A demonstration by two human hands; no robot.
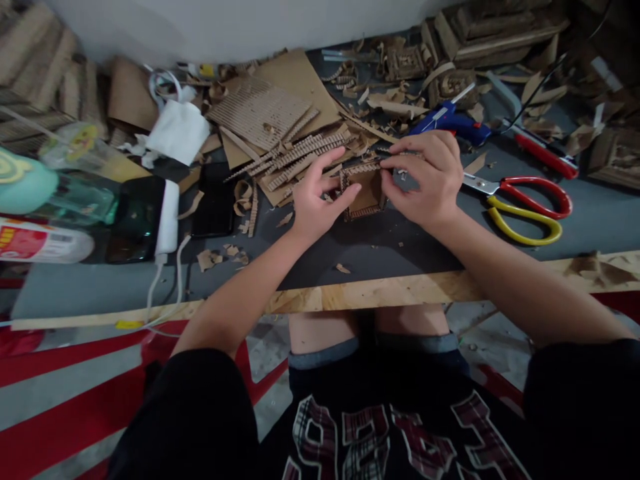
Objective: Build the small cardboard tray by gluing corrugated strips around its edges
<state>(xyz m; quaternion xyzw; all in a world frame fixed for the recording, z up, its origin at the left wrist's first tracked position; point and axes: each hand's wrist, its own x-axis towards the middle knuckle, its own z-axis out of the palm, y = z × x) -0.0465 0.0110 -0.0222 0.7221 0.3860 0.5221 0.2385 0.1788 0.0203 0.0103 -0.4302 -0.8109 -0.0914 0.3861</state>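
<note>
A small open box of corrugated cardboard (366, 192) sits on the dark tabletop between my hands. My left hand (323, 199) holds its left wall, thumb on the near side and index finger stretched out above. At the far right corner, my right hand (431, 175) pinches a thin corrugated cardboard strip (369, 165) that runs along the box's far edge. The fingertips partly cover that corner, so I cannot tell whether the strip is fixed there. Just behind my right hand lies a blue glue gun (450, 123).
Scissors with red and yellow handles (530, 207) and red-handled pliers (545, 153) lie at right. Cardboard strips (300, 160) and sheets (260, 110) pile up behind. A phone (213, 200), a power bank with a cable (168, 220) and bottles (45, 241) stand left. A wooden edge (350, 293) runs in front.
</note>
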